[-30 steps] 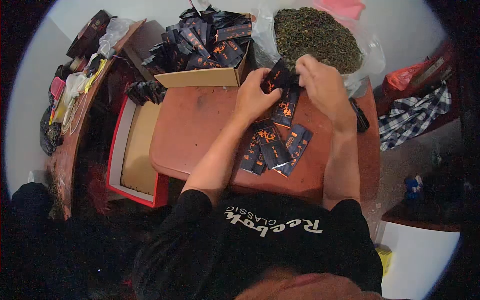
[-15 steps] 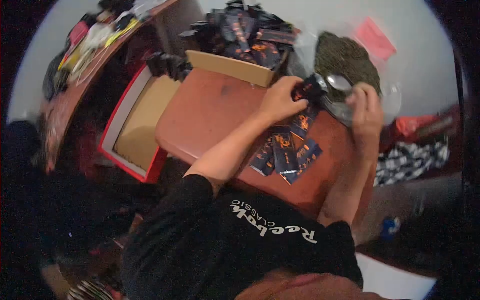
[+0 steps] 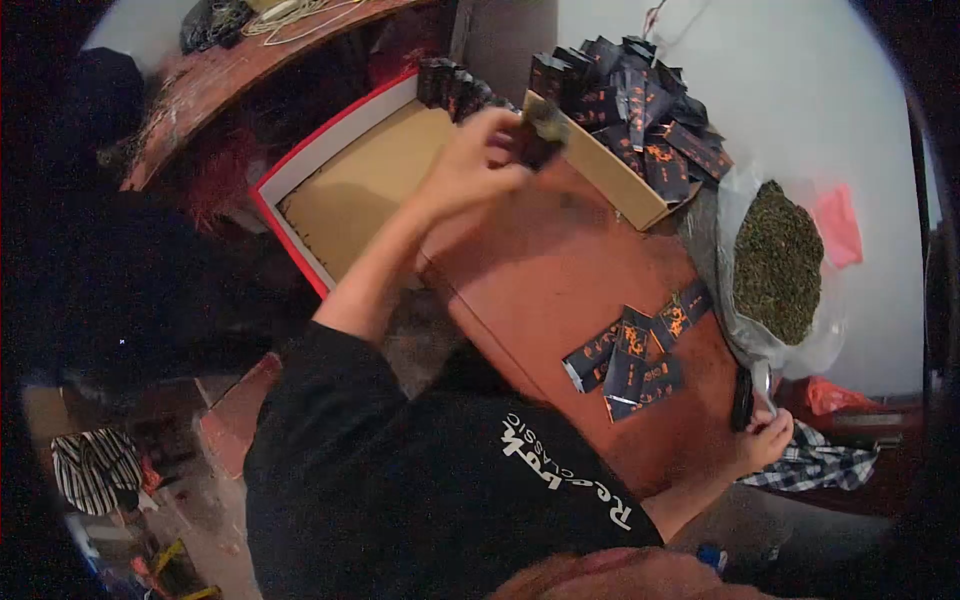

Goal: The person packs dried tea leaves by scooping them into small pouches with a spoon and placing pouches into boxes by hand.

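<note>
My left hand (image 3: 475, 165) is closed round a small black packet (image 3: 544, 140), blurred by motion, above the far end of the red-rimmed box (image 3: 365, 205). My right hand (image 3: 768, 440), at the table's right edge, pinches a metal spoon (image 3: 764, 382) by its handle. Just beyond the spoon, a clear plastic bag (image 3: 735, 290) holds dried green-brown herb (image 3: 778, 262). Several flat black packets with orange print (image 3: 632, 362) lie overlapping on the reddish table (image 3: 540, 265). Upright black packets (image 3: 462, 92) line the box's far end.
A cardboard box (image 3: 615, 170) heaped with black packets (image 3: 640, 100) stands at the table's far side. Pink plastic (image 3: 840, 225) lies beyond the herb bag. Checkered cloth (image 3: 825, 462) is at the right, and a wooden shelf (image 3: 190, 110) with cords curves along the upper left.
My left hand has carried the black packet away from the herb bag, leftward to the red-rimmed box. My right hand has drawn the spoon back towards me. The head view has turned.
</note>
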The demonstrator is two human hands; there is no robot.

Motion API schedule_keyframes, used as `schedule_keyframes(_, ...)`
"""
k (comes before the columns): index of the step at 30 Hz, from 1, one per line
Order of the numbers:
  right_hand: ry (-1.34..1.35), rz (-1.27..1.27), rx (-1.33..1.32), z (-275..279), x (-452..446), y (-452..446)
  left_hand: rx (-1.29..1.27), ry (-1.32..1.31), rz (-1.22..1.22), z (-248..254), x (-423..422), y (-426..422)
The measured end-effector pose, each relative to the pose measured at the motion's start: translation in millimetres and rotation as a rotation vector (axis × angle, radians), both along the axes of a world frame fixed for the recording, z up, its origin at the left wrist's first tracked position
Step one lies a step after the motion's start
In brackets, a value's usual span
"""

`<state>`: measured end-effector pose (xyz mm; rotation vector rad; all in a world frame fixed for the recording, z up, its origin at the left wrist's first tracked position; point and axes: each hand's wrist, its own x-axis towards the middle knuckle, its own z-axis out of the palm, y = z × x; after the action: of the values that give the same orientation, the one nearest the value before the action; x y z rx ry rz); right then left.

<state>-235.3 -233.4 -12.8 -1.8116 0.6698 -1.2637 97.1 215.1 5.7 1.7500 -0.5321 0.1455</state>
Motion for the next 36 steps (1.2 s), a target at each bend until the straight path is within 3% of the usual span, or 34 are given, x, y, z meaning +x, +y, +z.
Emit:
schedule_keyframes(1, -0.045, -0.014, 0.040, -2, 0, -2, 0.013, -0.022, 0.058, -17, 23, 18)
schedule_keyframes(3, -0.014, -0.102, -0.201, -3, 12, 4, 0.055, -0.031, 0.174, -48, 59, 43)
schedule_keyframes(5, -0.037, -0.151, -0.051, 10, 21, 21, 0.111, -0.002, 0.288, -68, 83, 58)
schedule_keyframes(8, -0.022, -0.020, -0.038, -3, 21, 5, 0.054, 0.049, 0.285, -123, 124, 66)
schedule_keyframes(11, 0.111, -0.085, -0.078, 0, 25, 16, 0.094, 0.069, 0.249, -152, 139, 60)
schedule_keyframes(12, 0.091, -0.031, -0.089, -3, 25, 14, 0.134, -0.040, 0.239, -185, 163, 63)
schedule_keyframes(14, 0.048, 0.075, -0.109, -10, 20, 2, 0.185, -0.015, 0.263, -190, 171, 60)
schedule_keyframes(18, 0.084, 0.002, -0.050, -27, 18, -10, 0.139, 0.034, 0.204, -202, 193, 50)
schedule_keyframes(21, 0.078, 0.032, -0.060, -34, 20, -9, 0.344, 0.020, 0.241, -206, 207, 43)
schedule_keyframes(24, 0.110, 0.050, -0.122, -38, 19, -11, 0.418, -0.068, 0.217, -213, 218, 33)
schedule_keyframes(29, 0.202, 0.079, -0.213, -37, 22, -4, 0.506, 0.023, 0.199, -204, 215, 21)
schedule_keyframes(36, 0.286, 0.114, -0.153, -33, 23, -2, 0.610, -0.027, 0.221, -212, 220, 25)
